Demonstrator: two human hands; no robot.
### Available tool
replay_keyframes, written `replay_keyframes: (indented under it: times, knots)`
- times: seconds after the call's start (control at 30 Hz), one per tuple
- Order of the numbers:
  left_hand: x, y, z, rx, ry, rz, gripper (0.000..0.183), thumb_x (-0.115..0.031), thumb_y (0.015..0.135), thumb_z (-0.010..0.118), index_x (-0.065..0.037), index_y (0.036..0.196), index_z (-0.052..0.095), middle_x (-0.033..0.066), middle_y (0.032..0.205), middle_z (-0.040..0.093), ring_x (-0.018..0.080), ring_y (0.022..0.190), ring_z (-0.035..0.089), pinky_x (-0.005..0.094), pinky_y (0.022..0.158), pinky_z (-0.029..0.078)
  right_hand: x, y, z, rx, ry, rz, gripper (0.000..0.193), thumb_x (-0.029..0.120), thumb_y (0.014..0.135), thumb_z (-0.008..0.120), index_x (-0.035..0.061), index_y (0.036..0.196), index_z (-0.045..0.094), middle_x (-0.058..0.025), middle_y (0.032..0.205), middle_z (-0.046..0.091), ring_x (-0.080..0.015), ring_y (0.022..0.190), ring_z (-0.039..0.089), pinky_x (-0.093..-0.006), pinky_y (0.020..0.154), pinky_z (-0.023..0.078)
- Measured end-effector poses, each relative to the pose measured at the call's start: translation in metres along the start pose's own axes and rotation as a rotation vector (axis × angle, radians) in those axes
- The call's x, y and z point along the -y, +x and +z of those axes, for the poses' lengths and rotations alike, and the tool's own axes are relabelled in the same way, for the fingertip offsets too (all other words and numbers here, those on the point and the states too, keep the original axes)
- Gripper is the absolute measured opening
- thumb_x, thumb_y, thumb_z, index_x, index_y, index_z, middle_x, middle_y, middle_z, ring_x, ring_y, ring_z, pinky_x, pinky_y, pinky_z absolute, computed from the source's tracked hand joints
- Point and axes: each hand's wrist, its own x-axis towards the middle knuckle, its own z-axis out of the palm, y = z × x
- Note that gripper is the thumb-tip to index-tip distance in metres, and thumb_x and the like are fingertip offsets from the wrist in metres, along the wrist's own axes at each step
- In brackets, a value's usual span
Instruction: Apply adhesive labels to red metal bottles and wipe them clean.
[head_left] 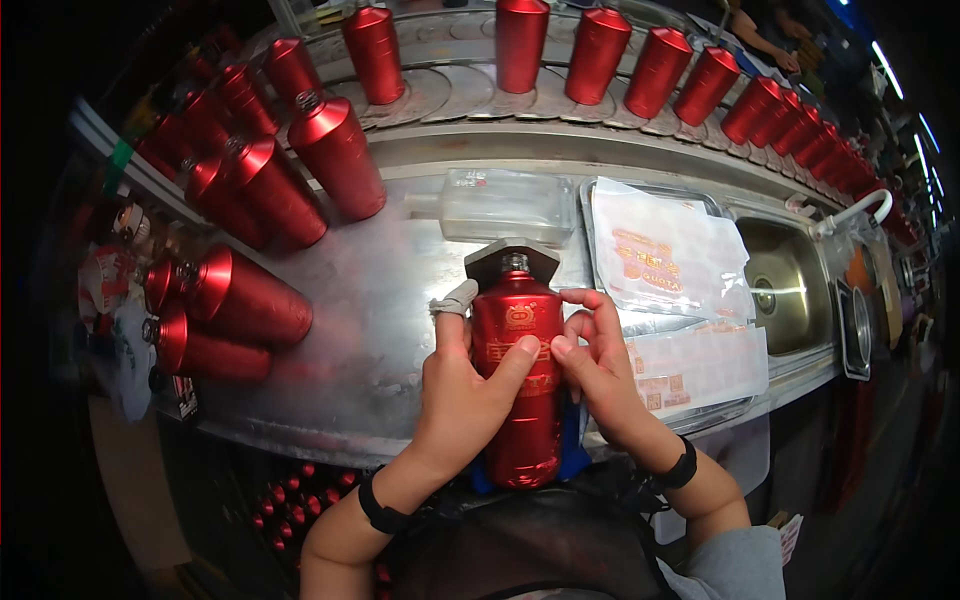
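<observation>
A glossy red bottle (520,435) with gold print stands tilted before me, its dark threaded neck away from me. My left hand (455,390) grips its left side, thumb on the front face; a pale wrap (456,298) covers one fingertip. My right hand (603,375) holds the right side, its thumb pressed near the gold print and its index finger bent by the shoulder. A dark angular plate (488,264) sits behind the neck. Something blue (572,455) shows beneath the bottle. Right of my hands lie white sheets with printed decals (670,250) and another sheet (695,365).
A clear glass bottle (510,207) lies beyond my hands. Several red bottles (340,160) stand left on the metal table (350,370). Behind runs a conveyor (440,95) carrying more. A sink (815,300) with a white faucet (862,208) is at right. Another person's arm (765,42) shows far right.
</observation>
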Motion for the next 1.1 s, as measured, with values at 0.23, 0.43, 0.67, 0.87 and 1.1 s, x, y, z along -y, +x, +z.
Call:
replay_keyframes:
  times: [0.23, 0.43, 0.67, 0.87, 1.1]
  knots:
    - [0.006, -0.002, -0.010, 0.035, -0.164, -0.025, 0.071, -0.016, 0.089, 0.072, 0.006, 0.142, 0.030, 0.0213, 0.115, 0.064, 0.0229, 0.109, 0.064, 0.0340, 0.094, 0.050, 0.005, -0.001, 0.002, 0.027, 0.050, 0.018, 0.049, 0.016, 0.095, 0.063, 0.0078, 0.137, 0.039, 0.0029, 0.089, 0.043, 0.0007, 0.073, 0.044, -0.0147, 0.063, 0.038]
    - [0.011, 0.000, -0.009, 0.035, -0.112, 0.056, 0.070, -0.015, 0.090, 0.071, 0.005, 0.142, 0.030, 0.0198, 0.116, 0.064, 0.0205, 0.108, 0.063, 0.0333, 0.096, 0.048, -0.005, 0.003, 0.004, 0.003, -0.034, -0.090, 0.048, 0.016, 0.095, 0.065, 0.0067, 0.135, 0.040, 0.0024, 0.088, 0.043, 0.0009, 0.070, 0.044, -0.0144, 0.060, 0.037]
    - [0.009, 0.001, -0.013, 0.048, -0.177, 0.006, 0.070, -0.016, 0.090, 0.072, 0.003, 0.143, 0.031, 0.0177, 0.113, 0.064, 0.0179, 0.106, 0.062, 0.0312, 0.093, 0.049, -0.016, 0.010, 0.002, -0.002, 0.025, -0.092, 0.043, 0.019, 0.099, 0.060, 0.0061, 0.135, 0.040, 0.0027, 0.088, 0.047, 0.0002, 0.072, 0.045, -0.0160, 0.063, 0.038]
    - [0.014, 0.001, -0.018, 0.067, -0.131, -0.036, 0.071, -0.013, 0.090, 0.071, 0.002, 0.145, 0.030, 0.0146, 0.110, 0.063, 0.0165, 0.104, 0.062, 0.0300, 0.091, 0.049, -0.006, 0.003, 0.007, 0.008, 0.055, -0.041, 0.049, 0.019, 0.096, 0.064, 0.0061, 0.137, 0.039, 0.0010, 0.091, 0.047, -0.0006, 0.069, 0.044, -0.0161, 0.061, 0.038]
    - [0.008, 0.000, -0.019, 0.082, -0.163, -0.015, 0.072, -0.014, 0.090, 0.070, 0.002, 0.146, 0.029, 0.0164, 0.115, 0.060, 0.0186, 0.109, 0.060, 0.0318, 0.094, 0.048, -0.012, 0.005, 0.008, 0.002, -0.054, -0.075, 0.065, 0.015, 0.086, 0.075, 0.0079, 0.139, 0.037, 0.0014, 0.090, 0.042, 0.0005, 0.063, 0.043, -0.0155, 0.055, 0.038]
